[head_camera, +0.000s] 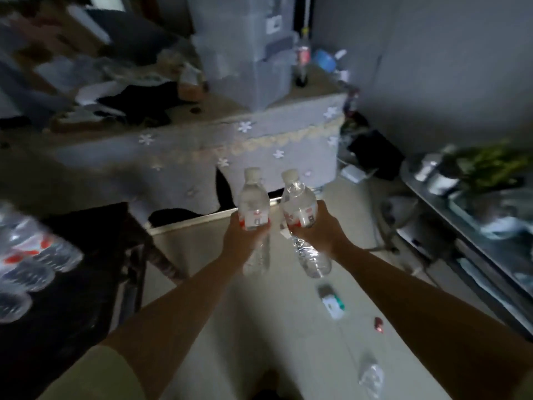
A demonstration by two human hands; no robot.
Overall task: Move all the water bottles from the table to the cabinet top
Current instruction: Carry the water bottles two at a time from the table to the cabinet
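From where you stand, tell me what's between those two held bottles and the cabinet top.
Nothing visible blocks the way. The left hand grips one water bottle, the right hand grips another bottle, and only open floor lies ahead of the cloth-covered cabinet. Its top is crowded by stacked plastic bins.

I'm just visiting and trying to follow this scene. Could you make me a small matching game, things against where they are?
Things:
1. left-hand bottle
2. right-hand bottle
3. bottles on the dark table
4. tall dark bottle

Places:
A. far away on the cloth-covered surface
B. gripped by the right hand
C. at the picture's left edge
D. gripped by the left hand

Pairs: 1-D, 2-B, 3-C, 4-A
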